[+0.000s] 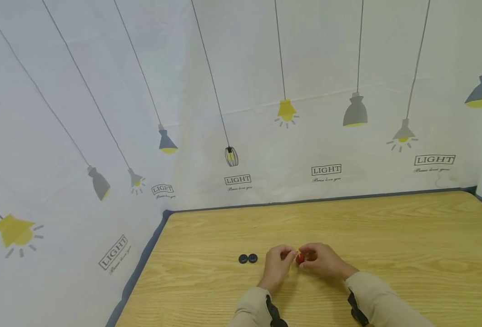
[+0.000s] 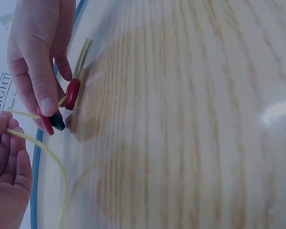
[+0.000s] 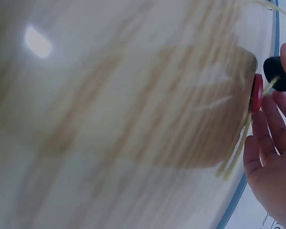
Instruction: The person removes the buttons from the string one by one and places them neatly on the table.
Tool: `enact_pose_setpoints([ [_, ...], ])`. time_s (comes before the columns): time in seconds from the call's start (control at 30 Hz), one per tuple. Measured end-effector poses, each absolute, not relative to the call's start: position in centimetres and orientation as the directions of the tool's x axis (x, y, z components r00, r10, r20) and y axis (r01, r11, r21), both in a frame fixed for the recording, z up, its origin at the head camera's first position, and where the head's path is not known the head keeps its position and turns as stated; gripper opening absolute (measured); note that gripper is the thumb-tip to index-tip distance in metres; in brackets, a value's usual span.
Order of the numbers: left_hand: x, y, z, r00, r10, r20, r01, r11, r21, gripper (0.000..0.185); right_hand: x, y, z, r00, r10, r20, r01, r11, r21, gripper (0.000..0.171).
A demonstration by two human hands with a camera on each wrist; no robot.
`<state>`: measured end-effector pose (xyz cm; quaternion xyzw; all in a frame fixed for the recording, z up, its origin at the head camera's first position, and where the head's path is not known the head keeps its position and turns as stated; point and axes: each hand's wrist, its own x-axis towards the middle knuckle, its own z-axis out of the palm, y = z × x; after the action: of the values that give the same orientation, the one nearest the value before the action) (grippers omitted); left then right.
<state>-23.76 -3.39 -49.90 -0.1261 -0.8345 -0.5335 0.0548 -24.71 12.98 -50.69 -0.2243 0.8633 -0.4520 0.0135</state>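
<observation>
My left hand (image 1: 278,264) pinches a thin yellow cord (image 2: 55,155) between thumb and fingertips; part of the cord curves down from there. Just to its right, my right hand (image 1: 321,260) pinches a red disc (image 2: 45,121) together with a black disc (image 3: 271,71), both threaded on the cord. Another red disc (image 2: 72,93) hangs lower on the cord, close over the table, and two cord tails (image 3: 238,148) extend past it. In the head view these pieces show as a small red patch (image 1: 300,258) between the hands.
Two round black button-like discs (image 1: 247,258) lie side by side on the wooden table (image 1: 208,290), left of my hands. A white cloth (image 1: 257,136) printed with hanging lamps stands behind and left of the table, meeting its dark blue edge (image 1: 144,259).
</observation>
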Motion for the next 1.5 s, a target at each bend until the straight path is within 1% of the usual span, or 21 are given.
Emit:
enact_pose_setpoints([
  [0.07, -23.7, -3.3, -49.9, -0.962, 0.151, 0.227, 0.269, 0.389, 0.881, 0.01, -24.8, 12.9, -50.8, -0.885, -0.421, 0.197, -0.406, 0.493, -0.77, 0.026],
  [0.2, -23.6, -3.2, -49.9, -0.963, 0.15, 0.225, 0.266, 0.38, 0.886, 0.01, -24.8, 12.7, -50.8, -0.879, -0.435, 0.194, -0.405, 0.469, -0.785, 0.015],
  [0.3, -23.6, -3.1, -49.8, -0.965, 0.147, 0.219, 0.259, 0.376, 0.89, 0.009, -24.7, 12.6, -50.8, -0.883, -0.43, 0.19, -0.397, 0.464, -0.792, 0.019],
  [0.47, -23.5, -3.2, -49.7, -0.966, 0.146, 0.211, 0.251, 0.373, 0.893, 0.009, -24.6, 12.6, -50.7, -0.898, -0.403, 0.179, -0.382, 0.509, -0.771, 0.024],
  [0.57, -23.4, -3.3, -49.7, -0.964, 0.149, 0.221, 0.262, 0.373, 0.89, 0.009, -24.6, 12.6, -50.6, -0.898, -0.401, 0.18, -0.386, 0.524, -0.759, 0.022],
  [0.73, -23.3, -3.4, -49.7, -0.958, 0.148, 0.244, 0.282, 0.372, 0.884, 0.011, -24.7, 12.6, -50.5, -0.88, -0.429, 0.202, -0.424, 0.521, -0.741, 0.015],
  [0.87, -23.4, -3.4, -49.7, -0.961, 0.139, 0.238, 0.274, 0.379, 0.884, 0.01, -24.7, 12.6, -50.5, -0.873, -0.436, 0.218, -0.445, 0.529, -0.723, 0.012],
  [1.13, -23.4, -3.6, -49.9, -0.964, 0.132, 0.229, 0.262, 0.363, 0.894, 0.01, -24.6, 12.3, -50.5, -0.894, -0.376, 0.244, -0.431, 0.572, -0.697, 0.008],
  [1.4, -23.4, -4.1, -50.6, -0.973, 0.148, 0.176, 0.217, 0.346, 0.913, 0.013, -24.7, 12.2, -50.6, -0.911, -0.343, 0.23, -0.398, 0.581, -0.71, 0.004],
  [1.5, -23.4, -4.3, -50.9, -0.974, 0.153, 0.166, 0.211, 0.352, 0.912, 0.013, -24.7, 12.2, -50.7, -0.91, -0.344, 0.232, -0.398, 0.564, -0.723, 0.009],
])
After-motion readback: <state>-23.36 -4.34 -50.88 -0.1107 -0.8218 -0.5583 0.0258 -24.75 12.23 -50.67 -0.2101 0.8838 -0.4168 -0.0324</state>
